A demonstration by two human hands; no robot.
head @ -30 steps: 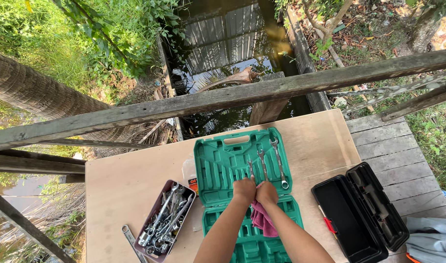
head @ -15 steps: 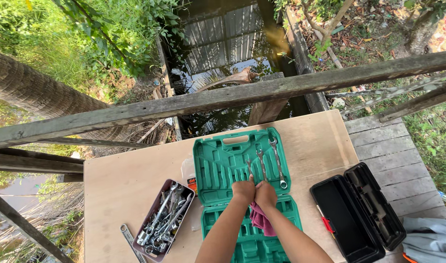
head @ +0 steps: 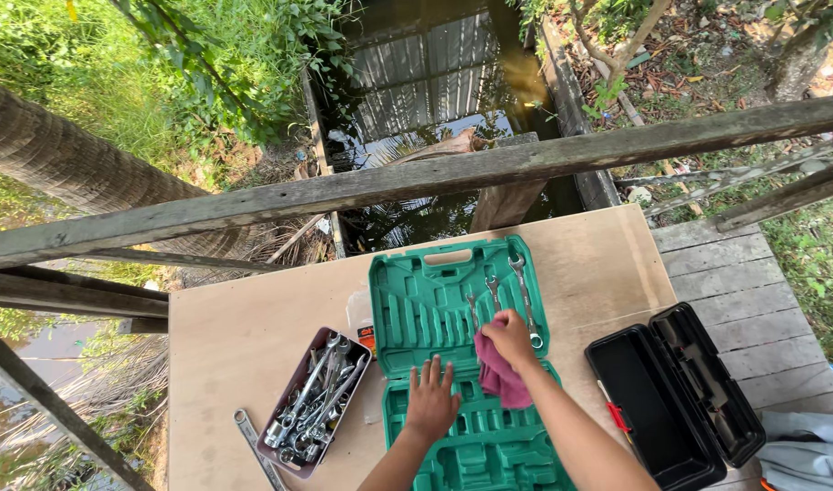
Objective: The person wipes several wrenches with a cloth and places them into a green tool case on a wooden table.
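Observation:
An open green tool case (head: 416, 291) lies on a plywood table (head: 244, 336), with three wrenches (head: 524, 295) seated in its upper half. My right hand (head: 509, 338) grips a pink cloth (head: 500, 377) over the case's hinge, just below the wrenches. My left hand (head: 432, 397) rests flat with fingers spread on the lower half of the case, holding nothing.
A dark tray (head: 315, 402) full of loose wrenches and sockets sits left of the case, and a single wrench (head: 255, 445) lies beside it. An open black case (head: 676, 393) stands at the right. A wooden rail (head: 416, 182) crosses above water beyond the table.
My hands, which were together over the case, have come apart. The left hand has moved down and left onto the lower half, while the right keeps the cloth by the wrenches.

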